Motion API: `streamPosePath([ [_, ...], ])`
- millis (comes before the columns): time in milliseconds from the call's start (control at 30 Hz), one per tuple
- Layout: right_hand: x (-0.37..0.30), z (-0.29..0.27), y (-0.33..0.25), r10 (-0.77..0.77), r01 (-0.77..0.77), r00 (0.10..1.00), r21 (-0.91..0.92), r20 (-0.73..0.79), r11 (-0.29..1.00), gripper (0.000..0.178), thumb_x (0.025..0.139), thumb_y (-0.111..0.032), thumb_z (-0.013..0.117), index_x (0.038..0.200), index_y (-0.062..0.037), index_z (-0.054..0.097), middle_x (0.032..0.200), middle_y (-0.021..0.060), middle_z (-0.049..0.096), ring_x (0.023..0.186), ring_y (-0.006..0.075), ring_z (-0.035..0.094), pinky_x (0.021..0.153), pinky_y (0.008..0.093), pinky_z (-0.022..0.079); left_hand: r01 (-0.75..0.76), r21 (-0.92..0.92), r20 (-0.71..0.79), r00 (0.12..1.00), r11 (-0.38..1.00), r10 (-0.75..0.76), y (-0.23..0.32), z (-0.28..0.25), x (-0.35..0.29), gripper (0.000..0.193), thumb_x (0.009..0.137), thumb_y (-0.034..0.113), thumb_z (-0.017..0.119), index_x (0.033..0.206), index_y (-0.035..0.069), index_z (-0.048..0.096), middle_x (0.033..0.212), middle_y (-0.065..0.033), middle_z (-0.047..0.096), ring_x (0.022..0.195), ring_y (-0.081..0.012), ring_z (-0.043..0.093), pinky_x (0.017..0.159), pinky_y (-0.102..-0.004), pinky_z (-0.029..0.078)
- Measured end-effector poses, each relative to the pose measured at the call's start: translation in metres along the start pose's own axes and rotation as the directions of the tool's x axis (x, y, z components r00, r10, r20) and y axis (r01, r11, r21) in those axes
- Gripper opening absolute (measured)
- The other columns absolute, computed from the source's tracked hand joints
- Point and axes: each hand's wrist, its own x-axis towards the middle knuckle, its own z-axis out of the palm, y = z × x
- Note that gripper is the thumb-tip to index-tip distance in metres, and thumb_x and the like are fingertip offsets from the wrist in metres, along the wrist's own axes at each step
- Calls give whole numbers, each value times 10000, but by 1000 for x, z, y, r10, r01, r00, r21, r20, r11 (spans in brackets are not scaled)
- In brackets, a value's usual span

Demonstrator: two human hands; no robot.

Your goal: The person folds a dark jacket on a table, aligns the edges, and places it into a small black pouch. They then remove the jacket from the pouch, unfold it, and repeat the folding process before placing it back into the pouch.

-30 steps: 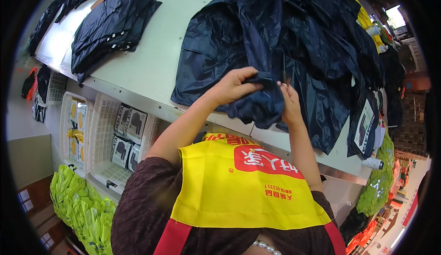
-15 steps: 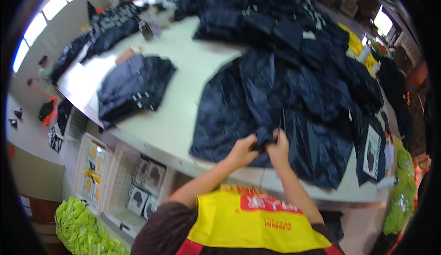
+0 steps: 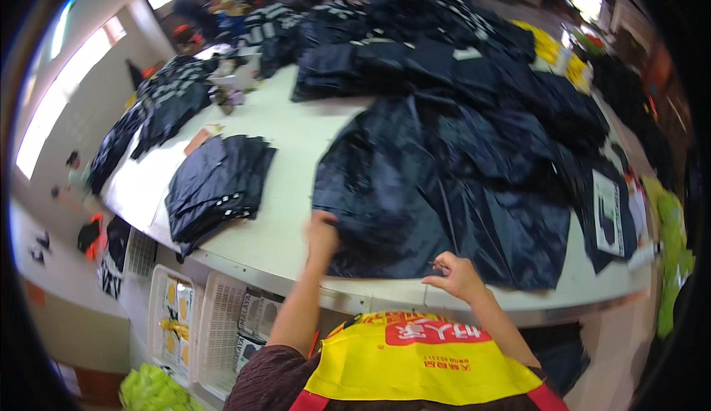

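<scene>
A large dark navy garment (image 3: 444,189) of shiny, rainwear-like cloth lies spread over the near part of the white table. My left hand (image 3: 323,235) is at its left edge, smeared by motion, so its fingers do not show whether they grip the cloth. By the garment's lower hem is my right hand (image 3: 458,278), with thumb and fingers closed around a small, thin dark thing too small to name. To the left lies a stack of folded navy garments (image 3: 218,189) with small white tags.
Long piles of folded navy garments (image 3: 415,70) line the table's (image 3: 289,126) far side. At right lies a dark package with a white label (image 3: 609,211). White plastic crates (image 3: 218,322) with packets stand below the table's left front edge, near bright green bags (image 3: 155,390).
My hands held a bunched part of the garment together; now they are apart. The left has moved left to the garment's edge, the right down to its hem. The garment lies flatter.
</scene>
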Motion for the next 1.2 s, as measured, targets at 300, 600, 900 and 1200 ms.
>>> streamPosePath([
  [300,-114,-167,216,-131,-501,535,-438,-835,747,277,867,-142,568,1137,-86,592,1184,234,520,1068,416,490,914,430,404,-483,1,373,813,876,447,116,78,-54,563,680,149,740,1184,30,521,1198,-147,512,1165,-311,448,988,-390,350],
  [600,-87,-43,152,-178,23,920,-405,-349,914,267,791,-97,535,1037,-39,621,981,169,638,870,329,601,802,407,472,-917,47,788,277,395,550,43,184,-70,30,771,90,510,784,80,536,718,-122,582,733,-324,577,669,-434,459],
  [900,-61,-180,235,771,114,241,806,-590,581,293,833,-365,658,891,-88,585,783,29,610,424,29,310,376,195,228,-494,745,590,802,449,-95,-25,10,-5,246,828,190,546,1048,81,553,915,-213,653,875,-396,620,772,-478,478],
  [1200,103,-234,308,503,367,-83,443,-860,818,316,709,-121,748,895,3,524,835,64,559,603,125,513,500,254,414,-555,274,780,606,786,156,140,100,-70,312,805,167,592,1091,43,607,1007,-158,650,965,-314,608,839,-377,480],
])
